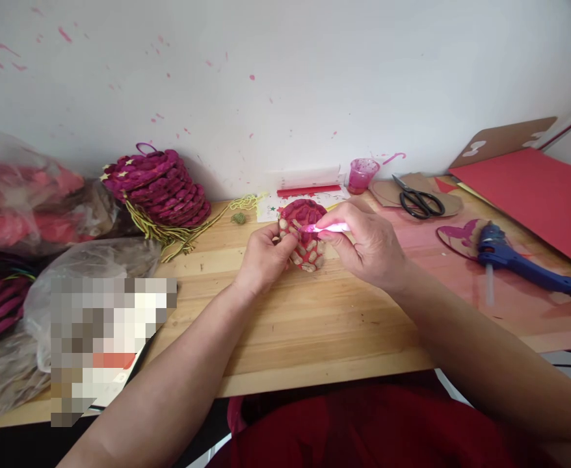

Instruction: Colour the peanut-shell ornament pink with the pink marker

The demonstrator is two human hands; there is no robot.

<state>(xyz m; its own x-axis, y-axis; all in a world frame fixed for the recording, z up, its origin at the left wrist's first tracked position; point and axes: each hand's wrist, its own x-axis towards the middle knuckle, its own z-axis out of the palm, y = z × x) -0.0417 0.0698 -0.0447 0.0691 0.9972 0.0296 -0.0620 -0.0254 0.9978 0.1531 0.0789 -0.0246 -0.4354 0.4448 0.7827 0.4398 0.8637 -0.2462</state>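
My left hand is closed on the lower left edge of a round red piece covered with peanuts, propping it up over the table. Its upper peanuts are painted magenta, while those lower down are still plain tan. In my right hand is a white-handled paintbrush, gripped between thumb and fingers. The brush's pink-stained tip points left and lies against the peanuts near the middle of the piece. Behind, near the wall, stands a clear plastic cup stained with pink paint.
Scissors lie on brown cardboard. At right are a blue glue gun, a paint-marked cardboard heart and red sheets. At left sit a stack of magenta peanut pieces with yellow-green tassels and plastic bags.
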